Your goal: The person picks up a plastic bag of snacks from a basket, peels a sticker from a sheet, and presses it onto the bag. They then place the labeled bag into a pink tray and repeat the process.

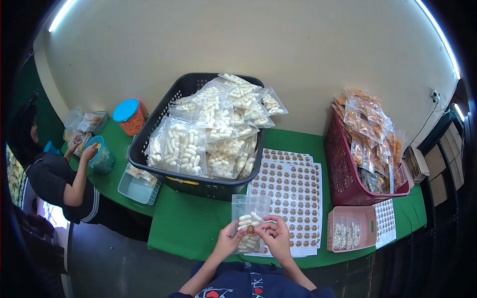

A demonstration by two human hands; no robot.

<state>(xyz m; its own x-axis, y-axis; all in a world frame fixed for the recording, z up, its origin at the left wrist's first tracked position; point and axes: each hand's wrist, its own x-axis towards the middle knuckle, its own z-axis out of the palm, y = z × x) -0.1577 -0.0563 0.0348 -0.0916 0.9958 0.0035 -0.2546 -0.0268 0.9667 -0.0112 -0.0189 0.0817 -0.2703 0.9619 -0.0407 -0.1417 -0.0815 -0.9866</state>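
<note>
A clear bag of white capsule-shaped pieces (245,217) is held upright at the table's front edge, with a small round brown sticker (250,230) on its face. My left hand (229,240) grips the bag's left side, thumb on the front. My right hand (276,238) is at the bag's right side, its thumb and forefinger close together by the sticker; whether they pinch anything is too small to tell. Sheets of round brown stickers (293,198) lie behind and to the right. Beyond the bag stands a black basket (198,186) heaped with similar filled bags.
A maroon basket (343,171) of orange-filled bags stands right, above a pink tray (354,212) with small bags. At left are a grey tray (134,187), a blue-lidded tub (130,118), a teal tub (102,160) and a co-worker (64,184) handling something small.
</note>
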